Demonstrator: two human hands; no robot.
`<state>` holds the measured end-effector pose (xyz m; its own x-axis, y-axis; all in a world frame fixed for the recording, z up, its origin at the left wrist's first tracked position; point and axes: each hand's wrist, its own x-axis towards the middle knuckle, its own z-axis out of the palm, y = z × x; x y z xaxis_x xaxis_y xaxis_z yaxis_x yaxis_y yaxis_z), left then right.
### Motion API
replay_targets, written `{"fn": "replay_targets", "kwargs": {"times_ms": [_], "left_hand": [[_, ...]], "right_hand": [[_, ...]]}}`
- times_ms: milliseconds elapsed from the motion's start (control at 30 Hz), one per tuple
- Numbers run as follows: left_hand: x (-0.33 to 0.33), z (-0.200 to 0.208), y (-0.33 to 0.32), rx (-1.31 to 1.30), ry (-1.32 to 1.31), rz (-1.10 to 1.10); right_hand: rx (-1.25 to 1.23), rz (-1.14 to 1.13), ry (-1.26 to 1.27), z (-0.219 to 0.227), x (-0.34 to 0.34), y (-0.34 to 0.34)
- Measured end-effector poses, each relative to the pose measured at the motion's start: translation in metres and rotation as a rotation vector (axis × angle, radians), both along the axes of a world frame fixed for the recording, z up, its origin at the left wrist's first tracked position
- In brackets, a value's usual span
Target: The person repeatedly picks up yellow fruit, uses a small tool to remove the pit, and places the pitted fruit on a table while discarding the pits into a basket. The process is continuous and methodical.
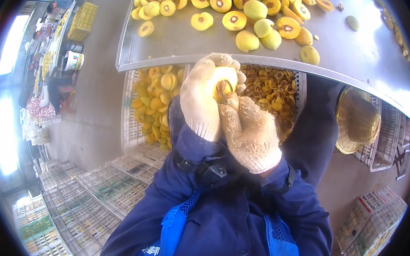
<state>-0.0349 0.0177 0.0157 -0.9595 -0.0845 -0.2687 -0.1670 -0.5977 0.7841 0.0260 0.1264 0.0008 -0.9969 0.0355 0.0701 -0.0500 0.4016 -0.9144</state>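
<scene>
My left hand [198, 102], in a pale knitted glove, is closed around a yellow peach half [225, 74], with its cut face turned up toward me. My right hand [255, 135], in a soiled glove of the same sort, grips a small pitting knife [227, 88]. Its thin curved metal loop meets the cut face of the peach half; most of the handle is hidden in the fingers. Both hands are close together in front of the metal table's [162, 51] near edge. Several halved peaches [234, 20] lie on that table, many with the stone still in.
Below the table edge, a crate of yellow peach halves [156, 109] stands left of a crate of brownish scraps [274, 87]. A woven straw basket [359, 118] is at the right. Stacked plastic crates [102, 187] fill the lower left. Other people work at a far-left table.
</scene>
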Motion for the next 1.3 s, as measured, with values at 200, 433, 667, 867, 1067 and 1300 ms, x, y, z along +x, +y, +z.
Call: {"fn": "replay_targets", "kwargs": {"times_ms": [200,433,667,867,1067,1300], "left_hand": [[0.002,0.001,0.003,-0.068,-0.029,0.042],[-0.003,-0.006,-0.001,-0.124,-0.128,-0.074],[-0.011,-0.018,-0.004,0.106,-0.076,-0.41],[-0.017,-0.024,-0.007,-0.007,-0.137,-0.308],[-0.015,-0.025,-0.008,-0.171,-0.103,-0.189],[-0.006,-0.025,-0.004,-0.465,-0.047,-0.284]], "right_hand": [[0.056,0.031,0.046,-0.009,0.001,-0.001],[-0.123,0.129,-0.103,0.007,-0.019,0.015],[-1.045,0.466,-0.97,-0.015,-0.022,0.055],[-1.061,0.541,-0.814,-0.045,0.0,0.075],[-0.566,0.278,-0.731,-0.015,-0.007,0.063],[0.306,0.423,-0.088,-0.006,-0.027,0.064]]}}
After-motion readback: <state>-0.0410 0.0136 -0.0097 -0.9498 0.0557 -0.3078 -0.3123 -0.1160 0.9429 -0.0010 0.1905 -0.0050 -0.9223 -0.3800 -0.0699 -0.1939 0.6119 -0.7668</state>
